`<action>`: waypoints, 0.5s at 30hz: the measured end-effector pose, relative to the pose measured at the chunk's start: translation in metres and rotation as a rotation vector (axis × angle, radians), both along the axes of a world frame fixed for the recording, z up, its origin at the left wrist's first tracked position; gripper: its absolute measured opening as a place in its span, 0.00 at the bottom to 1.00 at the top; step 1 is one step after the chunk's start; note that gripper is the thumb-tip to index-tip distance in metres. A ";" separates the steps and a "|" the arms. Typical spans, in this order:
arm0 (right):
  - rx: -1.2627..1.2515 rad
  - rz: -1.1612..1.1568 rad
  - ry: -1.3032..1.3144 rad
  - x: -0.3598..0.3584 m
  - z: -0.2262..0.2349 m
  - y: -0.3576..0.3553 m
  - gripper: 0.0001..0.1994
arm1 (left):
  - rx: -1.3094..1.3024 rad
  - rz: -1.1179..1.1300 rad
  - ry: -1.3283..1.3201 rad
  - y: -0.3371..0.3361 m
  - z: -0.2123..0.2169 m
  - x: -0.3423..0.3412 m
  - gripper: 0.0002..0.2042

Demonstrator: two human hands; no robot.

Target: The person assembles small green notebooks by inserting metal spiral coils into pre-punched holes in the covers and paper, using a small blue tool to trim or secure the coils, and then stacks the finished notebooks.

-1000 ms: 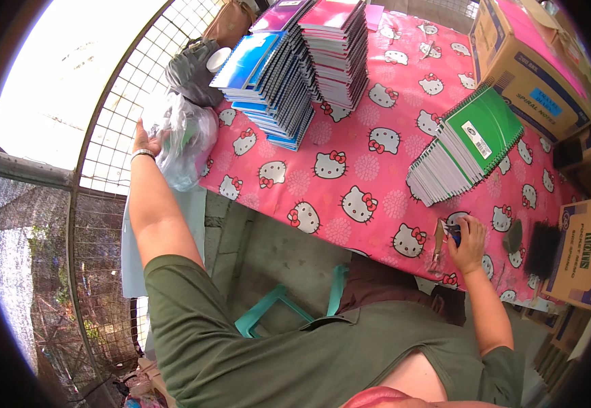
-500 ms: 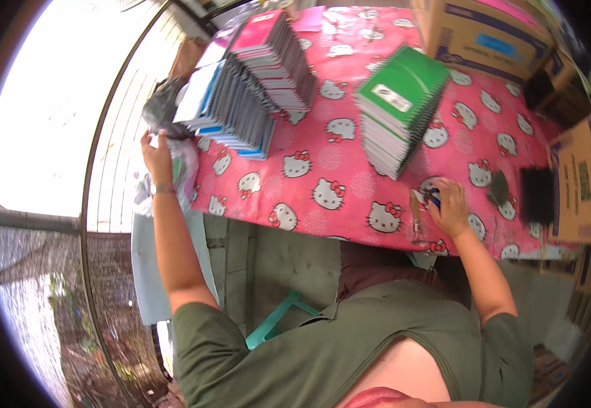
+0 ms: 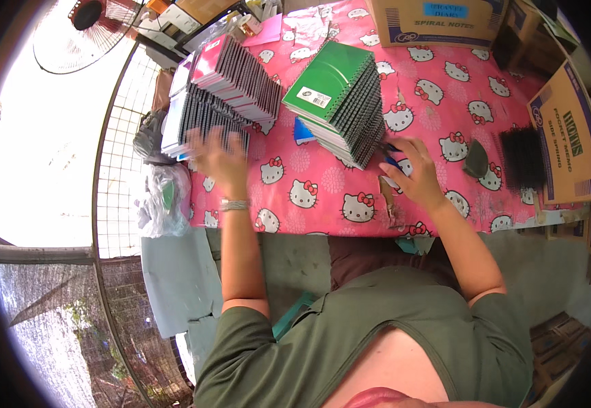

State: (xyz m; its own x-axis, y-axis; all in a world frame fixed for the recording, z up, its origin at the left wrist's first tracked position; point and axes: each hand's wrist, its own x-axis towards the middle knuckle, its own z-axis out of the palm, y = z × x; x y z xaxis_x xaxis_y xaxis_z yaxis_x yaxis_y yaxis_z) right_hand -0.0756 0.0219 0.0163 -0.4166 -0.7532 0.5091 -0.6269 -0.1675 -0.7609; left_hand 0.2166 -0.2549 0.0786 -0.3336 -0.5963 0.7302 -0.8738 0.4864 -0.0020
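My left hand [image 3: 219, 162], blurred by motion, is open with its fingers apart in front of a stack of spiral notebooks with blue edges [image 3: 203, 117]. Whether it touches them I cannot tell. Behind them rises a stack of spiral notebooks with a pink-red cover [image 3: 234, 78]. In my right hand [image 3: 418, 175] is a small tool with dark blue handles [image 3: 392, 158]; its working end is hidden. Just beyond that hand stands a tall stack of green spiral notebooks [image 3: 333, 85], wire bindings facing right. A bright blue piece [image 3: 302, 130] shows at its left side.
A pink cartoon-cat tablecloth [image 3: 322, 217] covers the table. Cardboard boxes stand at the back [image 3: 438, 24] and right [image 3: 567, 136]. A black bristly block [image 3: 521, 158] and a dark green piece [image 3: 475, 160] lie at the right. Plastic bags [image 3: 163, 197] hang at the left edge, near a fan [image 3: 88, 15].
My left hand has moved right from the plastic bags to the front of the blue-edged notebooks. My right hand, with the blue-handled tool, has come closer to the green stack. The view has shifted.
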 end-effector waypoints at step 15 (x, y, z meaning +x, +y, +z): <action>0.221 0.011 0.374 -0.001 -0.078 0.021 0.21 | 1.052 -0.410 -0.488 -0.114 -0.150 -0.102 0.23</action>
